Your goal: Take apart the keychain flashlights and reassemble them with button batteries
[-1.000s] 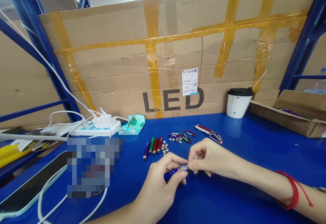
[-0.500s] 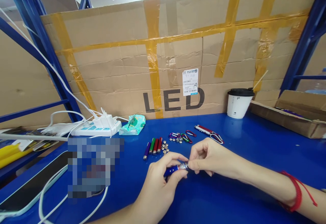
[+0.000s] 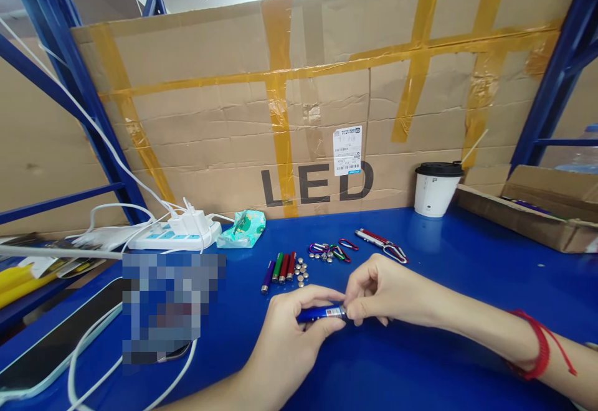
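Note:
My left hand (image 3: 295,330) holds a small blue flashlight (image 3: 322,314) lengthwise between thumb and fingers, with a white and red label showing on its side. At the flashlight's right end, my right hand (image 3: 374,292) pinches the tip with thumb and forefinger, hiding what is there. Beyond my left hand lie several capped tubes: a purple tube (image 3: 268,277), a green tube (image 3: 278,268) and red tubes (image 3: 288,268). Small silver button-like discs (image 3: 301,269) lie beside them. Farther back are coloured carabiner clips (image 3: 337,251) with more discs.
A red and a silver pen-shaped light (image 3: 371,236) lie with a clip behind my right hand. A lidded paper cup (image 3: 435,193) and an open cardboard box (image 3: 551,212) stand at the right. On the left are a power strip (image 3: 159,238), white cables and a phone (image 3: 60,336).
The flashlight's silver section at its right end is now mostly covered, and its label shows more fully. Both hands stay nearly in place; the view has shifted slightly.

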Action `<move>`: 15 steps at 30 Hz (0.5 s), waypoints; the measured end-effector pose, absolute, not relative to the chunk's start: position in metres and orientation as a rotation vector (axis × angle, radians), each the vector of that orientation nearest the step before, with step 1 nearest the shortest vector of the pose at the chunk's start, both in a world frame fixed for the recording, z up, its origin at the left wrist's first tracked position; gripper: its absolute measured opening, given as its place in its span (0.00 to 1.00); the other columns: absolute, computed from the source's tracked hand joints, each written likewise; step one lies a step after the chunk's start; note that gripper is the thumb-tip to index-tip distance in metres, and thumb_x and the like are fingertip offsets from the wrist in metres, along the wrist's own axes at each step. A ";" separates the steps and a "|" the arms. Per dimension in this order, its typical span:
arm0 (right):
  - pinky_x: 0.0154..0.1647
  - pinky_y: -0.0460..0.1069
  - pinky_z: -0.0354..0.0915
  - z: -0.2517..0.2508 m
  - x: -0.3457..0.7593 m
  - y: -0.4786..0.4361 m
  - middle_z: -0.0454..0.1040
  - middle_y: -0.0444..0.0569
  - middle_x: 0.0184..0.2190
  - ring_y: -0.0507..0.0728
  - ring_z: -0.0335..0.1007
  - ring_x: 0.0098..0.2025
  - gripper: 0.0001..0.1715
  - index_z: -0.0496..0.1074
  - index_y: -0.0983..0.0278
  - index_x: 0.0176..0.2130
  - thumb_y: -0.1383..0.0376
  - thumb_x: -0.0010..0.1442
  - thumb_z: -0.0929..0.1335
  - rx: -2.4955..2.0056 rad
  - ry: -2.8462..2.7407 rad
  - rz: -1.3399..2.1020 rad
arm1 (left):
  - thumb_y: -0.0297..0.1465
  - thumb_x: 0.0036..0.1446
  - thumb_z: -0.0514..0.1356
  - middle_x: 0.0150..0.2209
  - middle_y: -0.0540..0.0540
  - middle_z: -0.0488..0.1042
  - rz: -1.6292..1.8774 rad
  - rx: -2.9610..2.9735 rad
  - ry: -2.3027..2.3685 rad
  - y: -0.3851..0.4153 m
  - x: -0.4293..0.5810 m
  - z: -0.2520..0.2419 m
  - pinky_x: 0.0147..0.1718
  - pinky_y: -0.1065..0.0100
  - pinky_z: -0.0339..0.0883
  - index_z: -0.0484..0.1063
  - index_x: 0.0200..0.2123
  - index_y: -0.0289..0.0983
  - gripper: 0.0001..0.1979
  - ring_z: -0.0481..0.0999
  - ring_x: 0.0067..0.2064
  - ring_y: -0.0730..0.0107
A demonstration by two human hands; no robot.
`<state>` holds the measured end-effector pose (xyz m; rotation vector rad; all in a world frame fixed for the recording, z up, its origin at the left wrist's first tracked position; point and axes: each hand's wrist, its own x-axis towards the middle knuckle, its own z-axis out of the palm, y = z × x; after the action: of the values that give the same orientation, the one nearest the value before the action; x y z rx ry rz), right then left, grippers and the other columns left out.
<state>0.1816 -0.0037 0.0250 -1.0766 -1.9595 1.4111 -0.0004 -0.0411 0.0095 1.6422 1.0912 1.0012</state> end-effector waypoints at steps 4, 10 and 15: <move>0.14 0.38 0.54 0.025 0.184 -0.003 0.75 0.45 0.22 0.44 0.59 0.16 0.10 0.77 0.67 0.26 0.61 0.48 0.73 -1.072 -2.029 1.432 | 0.24 0.49 0.62 0.35 0.49 0.78 0.996 1.694 1.089 -0.042 -0.001 0.010 0.37 0.77 0.68 0.78 0.34 0.38 0.08 0.76 0.39 0.69; 0.16 0.37 0.56 0.023 0.187 -0.001 0.75 0.46 0.23 0.44 0.60 0.17 0.12 0.76 0.68 0.27 0.60 0.52 0.72 -0.964 -2.090 1.550 | 0.25 0.51 0.61 0.33 0.50 0.78 0.992 1.730 1.021 -0.042 -0.002 0.006 0.34 0.78 0.69 0.78 0.34 0.38 0.07 0.76 0.35 0.71; 0.16 0.37 0.56 0.022 0.187 -0.003 0.74 0.46 0.23 0.45 0.61 0.18 0.16 0.77 0.68 0.31 0.57 0.54 0.70 -0.938 -2.137 1.610 | 0.23 0.52 0.60 0.30 0.50 0.78 0.995 1.724 0.946 -0.043 -0.001 0.006 0.32 0.80 0.69 0.78 0.35 0.39 0.09 0.76 0.33 0.73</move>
<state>0.1875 -0.0029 0.0222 -0.9376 -2.1367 1.6101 -0.0013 -0.0434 0.0061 1.7236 0.9455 0.9948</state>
